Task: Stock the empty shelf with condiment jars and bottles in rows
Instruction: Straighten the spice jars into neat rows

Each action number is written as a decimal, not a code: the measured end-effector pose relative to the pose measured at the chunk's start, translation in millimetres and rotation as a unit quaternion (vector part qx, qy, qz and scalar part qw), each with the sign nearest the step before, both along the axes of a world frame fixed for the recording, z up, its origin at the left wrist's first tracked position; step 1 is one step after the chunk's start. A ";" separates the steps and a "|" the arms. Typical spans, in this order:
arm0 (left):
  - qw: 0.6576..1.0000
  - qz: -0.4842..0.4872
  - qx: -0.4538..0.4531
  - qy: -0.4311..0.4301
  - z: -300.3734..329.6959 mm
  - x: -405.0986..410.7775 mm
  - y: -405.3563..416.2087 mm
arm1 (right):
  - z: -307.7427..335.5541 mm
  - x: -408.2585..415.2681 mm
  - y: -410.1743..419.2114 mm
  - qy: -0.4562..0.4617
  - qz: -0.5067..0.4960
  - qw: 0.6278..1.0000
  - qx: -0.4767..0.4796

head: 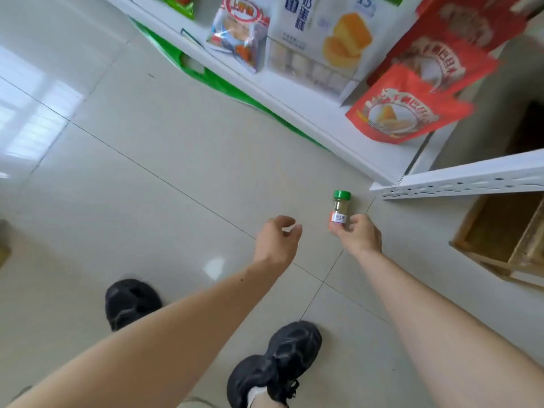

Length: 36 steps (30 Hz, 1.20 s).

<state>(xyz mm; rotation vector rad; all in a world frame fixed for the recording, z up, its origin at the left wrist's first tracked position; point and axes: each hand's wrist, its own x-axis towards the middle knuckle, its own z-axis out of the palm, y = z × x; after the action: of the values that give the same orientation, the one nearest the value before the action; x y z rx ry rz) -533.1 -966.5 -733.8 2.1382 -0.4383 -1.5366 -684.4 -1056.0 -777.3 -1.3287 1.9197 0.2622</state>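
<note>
My right hand [360,234] has its grip pinched round the labelled lower body of a small spice jar [339,212], held upright above the tiled floor [147,187] near the white shelf's [338,125] corner; my left hand [278,240] hangs loosely curled, holding nothing. The jar looks light, rigid, smooth-sided and probably slippery, a clear cylinder of tan powder under a ribbed green cap [342,194]. I judge the paper label the safest hold, not the cap.

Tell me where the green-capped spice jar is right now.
In the head view, the spice jar is held upright in the right hand, right of centre above the tiled floor, just below-left of the white shelf corner.
</note>
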 end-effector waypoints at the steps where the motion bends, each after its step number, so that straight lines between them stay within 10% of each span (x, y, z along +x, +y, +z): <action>1: 1.000 -0.008 0.001 -0.003 -17.3 -3.1 -3.1 | -20.5 -1.5 -5.2 0.001 -0.015 1.000 -0.004; 17: 1.000 -0.025 0.012 0.013 -96.4 -16.4 -12.3 | -121.4 -2.4 -47.6 -0.019 -0.109 0.993 -0.046; 36: 0.996 -0.039 -0.079 -0.015 211.2 87.5 -13.4 | 253.9 131.0 -20.7 -0.235 0.089 0.963 -0.099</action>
<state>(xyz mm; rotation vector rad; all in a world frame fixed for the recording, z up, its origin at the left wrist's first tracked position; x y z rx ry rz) -445.6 -979.8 -522.6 2.0468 -0.6401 -1.4608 -553.4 -1076.7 -523.4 -1.5351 1.4562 -0.1551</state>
